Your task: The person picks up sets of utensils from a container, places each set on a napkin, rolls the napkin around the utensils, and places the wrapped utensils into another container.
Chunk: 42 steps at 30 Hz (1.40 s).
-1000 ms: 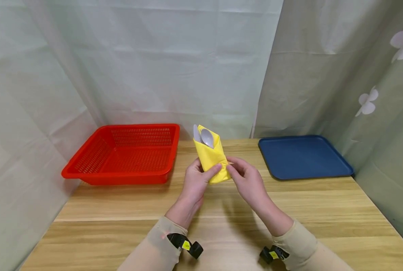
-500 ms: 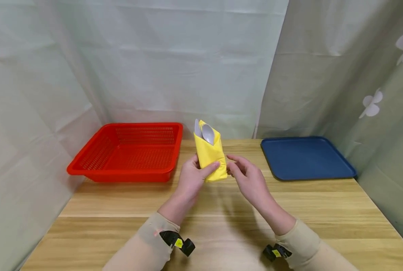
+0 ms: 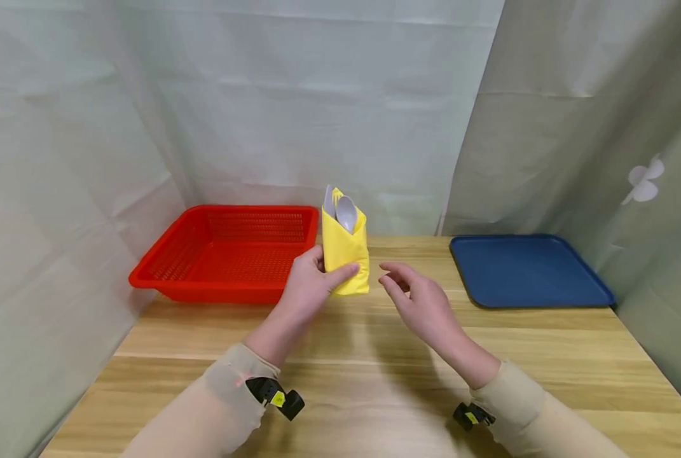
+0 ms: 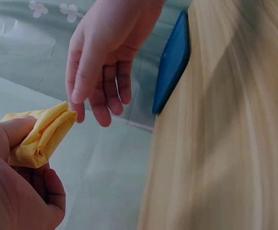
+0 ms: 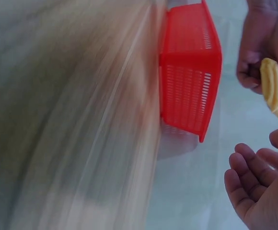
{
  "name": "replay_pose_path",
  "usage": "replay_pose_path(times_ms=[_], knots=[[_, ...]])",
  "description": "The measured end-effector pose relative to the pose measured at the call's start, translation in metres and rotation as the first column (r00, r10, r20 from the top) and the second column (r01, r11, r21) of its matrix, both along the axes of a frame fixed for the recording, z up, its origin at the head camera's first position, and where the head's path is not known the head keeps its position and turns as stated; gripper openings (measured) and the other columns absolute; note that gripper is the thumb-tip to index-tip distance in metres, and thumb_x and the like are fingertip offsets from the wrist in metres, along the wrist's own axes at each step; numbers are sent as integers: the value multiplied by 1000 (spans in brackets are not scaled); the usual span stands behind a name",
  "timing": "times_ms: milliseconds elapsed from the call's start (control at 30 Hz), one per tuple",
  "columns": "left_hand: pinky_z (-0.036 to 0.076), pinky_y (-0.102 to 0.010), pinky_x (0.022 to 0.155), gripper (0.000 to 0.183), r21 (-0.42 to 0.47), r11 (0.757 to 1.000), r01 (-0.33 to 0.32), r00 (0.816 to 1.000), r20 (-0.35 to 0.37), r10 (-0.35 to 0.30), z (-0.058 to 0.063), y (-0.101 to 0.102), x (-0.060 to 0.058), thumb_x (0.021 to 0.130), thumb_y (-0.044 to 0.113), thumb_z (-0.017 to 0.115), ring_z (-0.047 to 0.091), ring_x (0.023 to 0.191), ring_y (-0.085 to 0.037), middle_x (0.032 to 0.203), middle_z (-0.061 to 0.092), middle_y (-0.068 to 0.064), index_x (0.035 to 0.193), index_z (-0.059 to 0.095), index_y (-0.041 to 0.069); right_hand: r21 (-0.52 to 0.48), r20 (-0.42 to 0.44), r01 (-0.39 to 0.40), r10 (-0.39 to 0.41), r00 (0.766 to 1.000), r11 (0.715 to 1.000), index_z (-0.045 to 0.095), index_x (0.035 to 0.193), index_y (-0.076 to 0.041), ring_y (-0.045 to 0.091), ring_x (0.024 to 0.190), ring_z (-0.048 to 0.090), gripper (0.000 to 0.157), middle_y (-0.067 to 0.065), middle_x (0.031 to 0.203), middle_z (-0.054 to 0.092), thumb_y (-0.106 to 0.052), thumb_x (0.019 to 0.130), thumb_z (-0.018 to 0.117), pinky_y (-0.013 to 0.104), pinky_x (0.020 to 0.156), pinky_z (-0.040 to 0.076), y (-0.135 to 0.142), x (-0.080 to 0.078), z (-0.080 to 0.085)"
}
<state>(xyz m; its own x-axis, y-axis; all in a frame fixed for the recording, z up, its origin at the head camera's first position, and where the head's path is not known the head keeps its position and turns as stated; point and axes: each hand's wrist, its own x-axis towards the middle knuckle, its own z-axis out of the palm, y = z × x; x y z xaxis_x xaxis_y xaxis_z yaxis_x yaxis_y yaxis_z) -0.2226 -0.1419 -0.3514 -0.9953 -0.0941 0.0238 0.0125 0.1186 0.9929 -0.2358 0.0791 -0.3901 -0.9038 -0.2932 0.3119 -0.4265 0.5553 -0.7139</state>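
Observation:
My left hand (image 3: 308,280) grips a folded yellow napkin (image 3: 343,257) by its lower part, thumb across the front and fingers behind. Out of the napkin's top pocket stick a grey spoon (image 3: 346,213), a knife (image 3: 329,200) and the tines of a fork, partly hidden by the spoon. The bundle is held upright above the table. To its right, my right hand (image 3: 423,302) hovers with fingers loosely bent and nothing in them. In the left wrist view, the folded lower end of the napkin (image 4: 45,134) shows between thumb and fingers.
A red plastic basket (image 3: 220,292) with perforated walls stands at the back left of the wooden table (image 3: 351,381). At the back right lies a blue tray (image 3: 531,270). Pale curtains (image 3: 317,108) hang behind and at both sides.
My right hand has let go of the napkin's lower edge and is now apart from it. The left hand has carried the bundle up and slightly left, away from the right hand.

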Motion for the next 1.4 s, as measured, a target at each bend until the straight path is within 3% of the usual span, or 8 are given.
replay_pose_path(times_ms=[133,333,600,700,833,1233,1400], knots=[[64,-40,91,48,-74,997,-1,1000,-12,0,10,-11,-1,94,24,92,76,104,-28,122,77,-10,134,72,9,120,-148,-45,62,987,992,71,147,-12,25,120,73,40,2,129,78,-29,111,71,50,97,61,-8,-5,-2],[64,-39,91,47,-103,995,-11,1000,0,11,22,-26,-2,95,23,91,75,105,-29,123,76,-11,135,71,9,242,-311,-82,157,937,967,72,146,-11,31,133,67,40,9,142,73,-25,109,74,53,105,58,-19,-11,-8],[63,-42,96,57,-177,984,-29,996,72,43,34,-56,-4,95,26,90,72,115,-31,132,71,-8,144,64,12,339,-429,-206,346,834,918,65,153,-6,32,144,59,53,11,154,65,-22,105,80,50,119,48,-41,-17,-12],[63,-43,98,58,-219,975,-37,995,83,57,39,-68,-6,96,27,90,71,116,-32,133,70,-9,145,63,12,376,-443,-254,413,796,891,61,157,-6,33,149,55,59,13,158,61,-21,104,81,50,122,44,-51,-19,-12],[62,-44,99,60,-265,964,-34,993,96,62,42,-80,-8,98,27,88,70,118,-33,135,69,-10,148,61,10,429,-435,-284,472,767,858,57,161,-6,32,152,52,65,13,162,57,-23,103,81,49,124,41,-64,-22,-15],[62,-45,101,60,-404,915,-19,987,138,81,39,-118,-19,102,25,83,69,119,-35,137,66,-15,151,56,5,556,-300,-361,586,752,748,44,170,-12,29,163,35,74,8,175,40,-31,107,77,49,130,31,-90,-27,-25],[60,-46,103,58,-437,899,-17,979,175,104,32,-133,-25,104,26,80,67,121,-36,138,65,-17,151,55,3,568,-272,-393,616,739,723,42,171,-16,27,166,29,76,7,178,35,-31,106,78,48,131,29,-94,-29,-26]])
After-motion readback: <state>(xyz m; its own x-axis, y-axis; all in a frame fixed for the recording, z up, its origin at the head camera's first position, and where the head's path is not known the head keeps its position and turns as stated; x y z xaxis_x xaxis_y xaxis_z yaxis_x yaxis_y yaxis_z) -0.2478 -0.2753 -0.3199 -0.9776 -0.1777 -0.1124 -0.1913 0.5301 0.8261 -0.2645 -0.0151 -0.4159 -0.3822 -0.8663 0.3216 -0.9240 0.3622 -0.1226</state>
